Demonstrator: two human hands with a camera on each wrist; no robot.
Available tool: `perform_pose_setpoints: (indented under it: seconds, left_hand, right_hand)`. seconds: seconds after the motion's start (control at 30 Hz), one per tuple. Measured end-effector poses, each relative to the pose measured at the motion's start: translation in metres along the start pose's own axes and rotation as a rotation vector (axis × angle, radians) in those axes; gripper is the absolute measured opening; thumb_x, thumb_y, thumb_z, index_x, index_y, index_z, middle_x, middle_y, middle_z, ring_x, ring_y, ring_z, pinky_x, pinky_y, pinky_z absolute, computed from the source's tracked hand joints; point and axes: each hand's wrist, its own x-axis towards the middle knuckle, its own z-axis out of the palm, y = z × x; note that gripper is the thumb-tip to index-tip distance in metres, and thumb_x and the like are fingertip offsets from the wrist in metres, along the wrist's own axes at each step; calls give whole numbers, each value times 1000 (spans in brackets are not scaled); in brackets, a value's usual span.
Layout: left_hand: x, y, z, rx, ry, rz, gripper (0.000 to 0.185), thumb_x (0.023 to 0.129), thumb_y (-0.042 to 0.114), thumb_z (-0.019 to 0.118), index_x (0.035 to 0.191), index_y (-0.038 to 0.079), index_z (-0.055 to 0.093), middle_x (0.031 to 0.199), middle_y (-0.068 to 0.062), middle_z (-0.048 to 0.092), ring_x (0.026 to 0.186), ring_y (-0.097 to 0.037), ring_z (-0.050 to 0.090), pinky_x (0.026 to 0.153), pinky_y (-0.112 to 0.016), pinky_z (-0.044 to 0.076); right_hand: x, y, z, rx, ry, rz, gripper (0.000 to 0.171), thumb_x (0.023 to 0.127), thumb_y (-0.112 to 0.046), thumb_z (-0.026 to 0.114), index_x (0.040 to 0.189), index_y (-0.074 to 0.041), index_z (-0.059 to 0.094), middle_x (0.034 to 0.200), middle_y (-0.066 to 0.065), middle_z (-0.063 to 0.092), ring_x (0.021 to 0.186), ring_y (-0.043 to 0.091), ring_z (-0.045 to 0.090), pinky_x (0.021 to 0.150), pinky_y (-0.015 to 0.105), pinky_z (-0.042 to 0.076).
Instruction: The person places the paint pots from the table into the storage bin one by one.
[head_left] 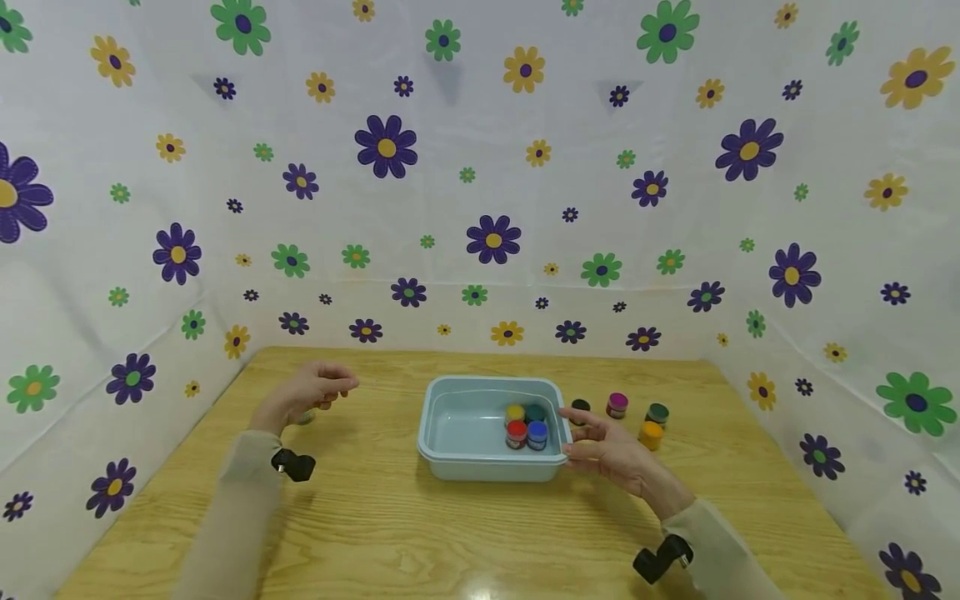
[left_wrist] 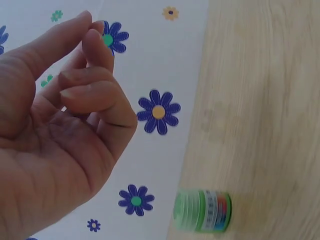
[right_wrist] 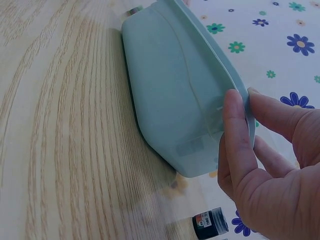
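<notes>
A light-blue plastic bin (head_left: 491, 471) stands on the table, and my right hand (head_left: 611, 457) grips the rim at its right end. In the right wrist view, the thumb and fingers (right_wrist: 239, 132) pinch that rim from both sides. Inside the bin, at its right, sit a red paint jar (head_left: 516, 434), a blue one (head_left: 537, 435), a yellow one (head_left: 515, 413) and a dark teal one (head_left: 535, 414). My left hand (head_left: 311, 390) hovers at the left, fingers loosely bent and nothing between them. Below it is a green paint jar (left_wrist: 204, 210), mostly hidden in the head view.
Right of the bin stand a magenta jar (head_left: 617, 406), a dark green jar (head_left: 657, 413), an orange jar (head_left: 652, 435) and a dark jar (head_left: 581, 407) behind my right fingers. Flower-printed white sheeting (head_left: 465, 208) encloses the wooden table (head_left: 390, 533) at back and sides.
</notes>
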Motion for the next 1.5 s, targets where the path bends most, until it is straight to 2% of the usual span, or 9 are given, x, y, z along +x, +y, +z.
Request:
perform_pose_setpoints:
  seconds: [0.27, 0.5, 0.6, 0.77, 0.83, 0.93, 1.07, 1.2, 1.5]
  left_hand:
    - [-6, -17, -22, 21, 75, -58, 34, 86, 31, 62, 102, 2, 58, 74, -5, 46, 56, -15, 36, 51, -29, 35]
    - [-11, -33, -34, 14, 214, -121, 49, 87, 38, 58, 115, -2, 54, 78, -3, 48, 57, -10, 39, 52, -26, 39]
    - [-15, -40, -37, 65, 260, -155, 53, 87, 40, 57, 121, -1, 51, 86, -6, 49, 68, -15, 44, 60, -30, 43]
    - [-22, -49, -42, 156, 303, -184, 53, 86, 38, 59, 122, 0, 52, 118, -16, 47, 102, -29, 44, 79, -39, 45]
    - [-23, -51, -43, 169, 294, -193, 53, 86, 37, 60, 124, 1, 51, 129, -18, 43, 112, -32, 41, 85, -42, 44]
    - [-26, -52, -46, 199, 252, -184, 57, 87, 37, 60, 128, -1, 47, 132, -20, 42, 115, -33, 41, 90, -46, 42]
    - [-28, -51, -48, 222, 207, -186, 59, 86, 33, 62, 130, -1, 45, 129, -20, 45, 104, -31, 50, 84, -44, 45]
    - [-28, -51, -46, 166, 166, -222, 61, 83, 23, 67, 133, -1, 41, 131, -23, 42, 93, -26, 54, 77, -40, 49]
    - [-27, -58, -45, 102, 139, -228, 61, 82, 10, 67, 133, -4, 38, 133, -25, 36, 95, -22, 51, 81, -38, 49]
  right_hand:
    - [0, 0, -1, 0, -3, -14, 70, 80, -2, 66, 140, -7, 30, 106, 19, 42, 84, 22, 58, 86, 43, 46]
    - [1, 1, -2, 5, 0, -8, 70, 80, -1, 66, 140, -7, 31, 107, 20, 41, 84, 22, 58, 85, 43, 47]
    - [2, 2, -2, 10, 14, 5, 70, 79, -1, 67, 140, -9, 33, 109, 21, 41, 84, 23, 59, 85, 43, 46]
    - [3, 2, -1, 2, 23, 2, 70, 79, -2, 68, 139, -10, 34, 109, 20, 41, 85, 24, 58, 86, 44, 45]
    - [3, 2, -1, 2, 19, -3, 69, 79, -2, 67, 139, -10, 34, 108, 19, 41, 85, 23, 58, 86, 44, 45]
    - [2, 1, -1, 1, 5, -15, 68, 81, -2, 66, 140, -9, 33, 107, 19, 41, 84, 23, 58, 87, 45, 45]
    - [1, -1, -1, -1, -4, -22, 67, 81, -2, 65, 140, -9, 32, 108, 20, 40, 84, 22, 57, 88, 46, 44]
    - [0, -2, -1, 5, 0, -15, 67, 81, -2, 65, 140, -9, 33, 110, 21, 39, 85, 23, 58, 88, 46, 44]
    - [0, 1, -1, -7, 5, -12, 67, 81, -3, 66, 139, -9, 33, 107, 18, 42, 85, 23, 58, 87, 45, 44]
